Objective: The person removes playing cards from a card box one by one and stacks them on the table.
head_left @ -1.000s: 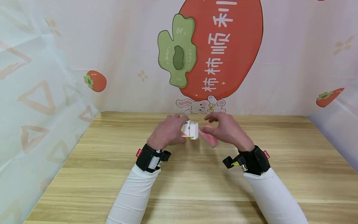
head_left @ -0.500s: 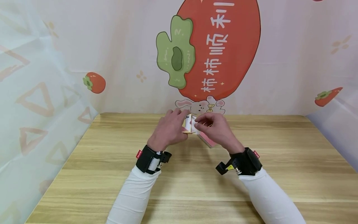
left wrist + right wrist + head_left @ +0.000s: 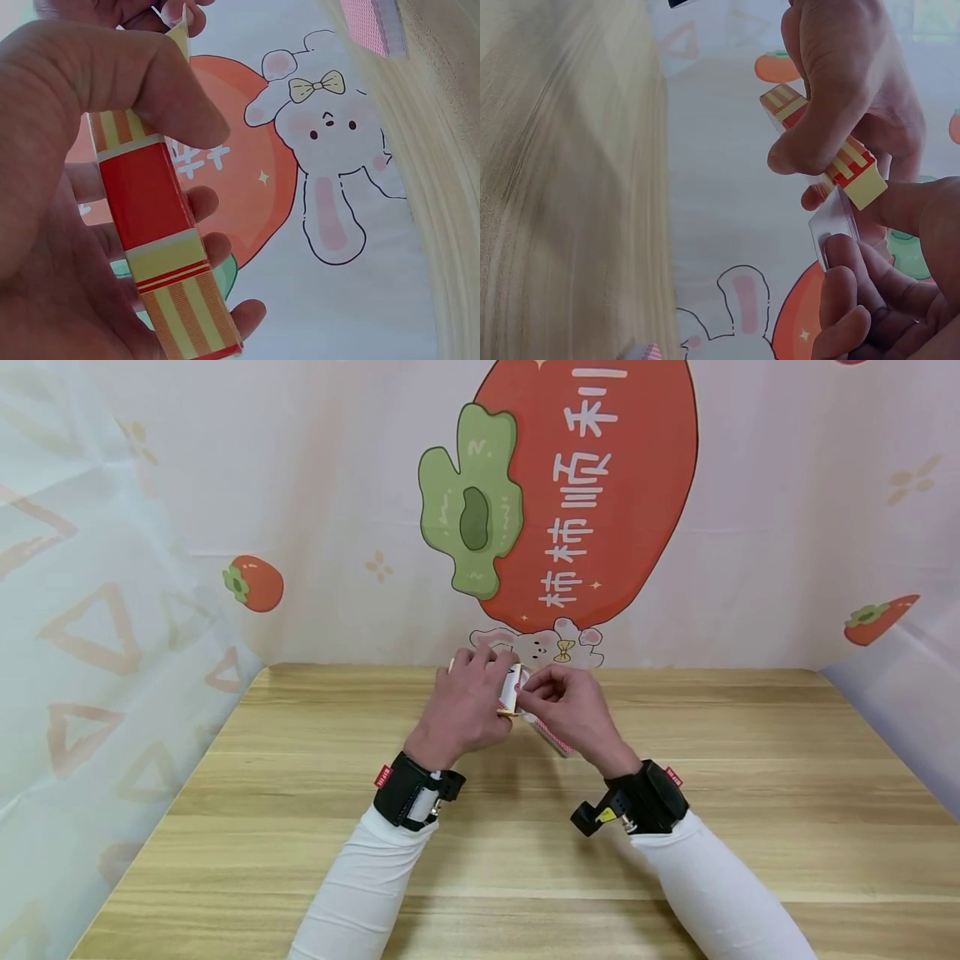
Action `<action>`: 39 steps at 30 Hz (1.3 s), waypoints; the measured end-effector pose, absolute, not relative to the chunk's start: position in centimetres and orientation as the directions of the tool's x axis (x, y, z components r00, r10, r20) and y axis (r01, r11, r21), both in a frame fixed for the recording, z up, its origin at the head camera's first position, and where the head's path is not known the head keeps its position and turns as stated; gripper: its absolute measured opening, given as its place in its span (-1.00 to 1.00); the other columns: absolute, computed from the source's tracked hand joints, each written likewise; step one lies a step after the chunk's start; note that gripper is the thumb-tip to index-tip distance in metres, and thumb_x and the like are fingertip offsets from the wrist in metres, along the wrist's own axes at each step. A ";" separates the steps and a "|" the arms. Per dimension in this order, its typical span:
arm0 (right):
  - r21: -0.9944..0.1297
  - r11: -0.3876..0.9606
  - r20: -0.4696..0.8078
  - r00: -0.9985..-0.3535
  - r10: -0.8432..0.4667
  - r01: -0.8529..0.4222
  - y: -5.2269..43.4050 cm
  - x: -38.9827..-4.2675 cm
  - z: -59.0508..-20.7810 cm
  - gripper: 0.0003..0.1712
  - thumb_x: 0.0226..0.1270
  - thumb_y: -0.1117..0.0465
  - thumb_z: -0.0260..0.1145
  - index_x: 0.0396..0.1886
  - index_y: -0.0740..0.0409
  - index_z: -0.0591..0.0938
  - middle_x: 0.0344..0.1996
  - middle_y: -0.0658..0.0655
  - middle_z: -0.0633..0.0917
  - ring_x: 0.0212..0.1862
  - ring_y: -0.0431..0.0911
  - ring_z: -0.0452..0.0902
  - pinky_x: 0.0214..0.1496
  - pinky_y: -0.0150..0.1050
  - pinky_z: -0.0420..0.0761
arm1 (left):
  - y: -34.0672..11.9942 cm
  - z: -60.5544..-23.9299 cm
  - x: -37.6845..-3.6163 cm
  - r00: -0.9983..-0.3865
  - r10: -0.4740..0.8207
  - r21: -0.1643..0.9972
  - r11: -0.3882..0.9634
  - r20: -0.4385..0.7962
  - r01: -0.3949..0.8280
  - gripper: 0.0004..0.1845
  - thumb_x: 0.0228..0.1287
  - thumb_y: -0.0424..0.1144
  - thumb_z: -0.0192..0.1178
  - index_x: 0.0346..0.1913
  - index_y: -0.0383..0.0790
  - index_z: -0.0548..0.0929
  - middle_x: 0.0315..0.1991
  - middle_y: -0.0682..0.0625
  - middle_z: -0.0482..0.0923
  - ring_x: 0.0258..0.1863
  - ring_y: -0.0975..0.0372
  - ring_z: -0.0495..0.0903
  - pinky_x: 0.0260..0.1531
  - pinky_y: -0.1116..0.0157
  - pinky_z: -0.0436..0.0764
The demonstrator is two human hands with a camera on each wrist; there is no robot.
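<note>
Right hand (image 3: 573,708) moved to flap (image 3: 832,219) | left hand (image 3: 463,710): box (image 3: 146,196) between thumb (image 3: 176,101), fingers (image 3: 217,250)

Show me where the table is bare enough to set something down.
Bare: the table left of the left forearm, right of the right forearm, and between them. Crowded: back middle, with left hand, right hand, box and red-patterned stack.
</note>
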State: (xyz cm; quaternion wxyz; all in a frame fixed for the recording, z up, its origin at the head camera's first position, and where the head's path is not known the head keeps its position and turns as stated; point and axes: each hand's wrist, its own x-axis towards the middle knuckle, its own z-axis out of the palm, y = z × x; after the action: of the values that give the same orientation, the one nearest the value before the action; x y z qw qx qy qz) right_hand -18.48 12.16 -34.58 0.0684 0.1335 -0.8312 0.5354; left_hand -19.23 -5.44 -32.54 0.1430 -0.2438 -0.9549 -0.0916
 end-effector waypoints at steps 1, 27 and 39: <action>-0.873 0.391 0.254 -0.956 -0.144 -0.291 12.1 -18.5 -34.6 -0.83 0.29 0.24 0.46 -0.27 0.27 0.70 -0.44 0.15 0.71 -0.41 -0.05 0.60 -0.35 -0.35 0.58 | -5.4 -32.6 -19.2 -0.839 0.442 0.102 0.864 0.316 0.494 -0.29 -0.07 -0.17 0.44 0.26 -0.05 0.49 0.15 -0.09 0.44 0.09 -0.07 0.45 -0.15 -0.11 0.59; -0.920 0.358 0.123 -0.985 -0.120 -0.158 11.8 -18.5 -34.7 -0.80 0.26 0.30 0.47 -0.19 0.33 0.68 -0.41 0.16 0.74 -0.32 0.02 0.67 -0.25 -0.29 0.63 | -5.7 -32.7 -19.3 -0.832 0.478 0.063 0.856 0.281 0.513 -0.28 -0.11 -0.22 0.52 0.23 -0.04 0.52 0.04 -0.08 0.50 0.04 -0.03 0.50 -0.16 -0.12 0.58; -0.958 0.273 0.045 -0.986 -0.161 -0.088 13.0 -18.7 -34.0 -0.73 0.34 0.32 0.38 -0.06 0.39 0.57 -0.41 0.18 0.71 -0.37 0.05 0.61 -0.36 -0.32 0.62 | -6.4 -32.4 -19.3 -0.874 0.442 0.138 0.871 0.203 0.472 -0.17 -0.03 -0.27 0.49 0.40 -0.01 0.44 0.13 -0.07 0.53 0.05 -0.07 0.47 -0.18 -0.15 0.60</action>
State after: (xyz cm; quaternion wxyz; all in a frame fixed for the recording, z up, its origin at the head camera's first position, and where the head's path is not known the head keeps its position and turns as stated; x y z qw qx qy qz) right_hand -18.71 12.98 -34.00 -0.0304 0.0782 -0.7971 0.5980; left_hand -19.31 -6.37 -32.40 0.0826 -0.2370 -0.9636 -0.0920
